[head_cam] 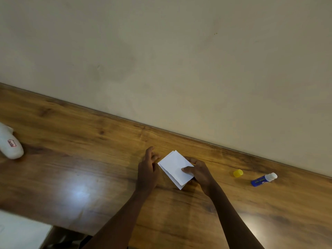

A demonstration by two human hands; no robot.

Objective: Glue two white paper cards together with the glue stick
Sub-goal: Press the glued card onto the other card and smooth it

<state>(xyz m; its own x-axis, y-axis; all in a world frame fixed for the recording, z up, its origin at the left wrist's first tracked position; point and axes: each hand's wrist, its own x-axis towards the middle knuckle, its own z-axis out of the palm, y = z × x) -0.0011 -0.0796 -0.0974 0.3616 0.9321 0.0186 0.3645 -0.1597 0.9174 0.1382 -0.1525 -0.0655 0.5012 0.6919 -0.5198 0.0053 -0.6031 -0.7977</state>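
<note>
Two white paper cards [173,168] lie stacked, slightly offset, on the wooden table [89,141]. My right hand [199,172] holds the stack from its right side, thumb pressed on the top card. My left hand [148,169] stands on its edge just left of the cards, fingers apart and holding nothing. The blue glue stick [263,179] lies uncapped on the table to the right, white tip pointing right. Its yellow cap [238,173] sits apart, a little to its left.
A white bottle with a red label [9,142] lies at the table's far left. A beige wall [179,60] rises right behind the table's back edge. The table's near-left corner drops off to a pale floor [21,230].
</note>
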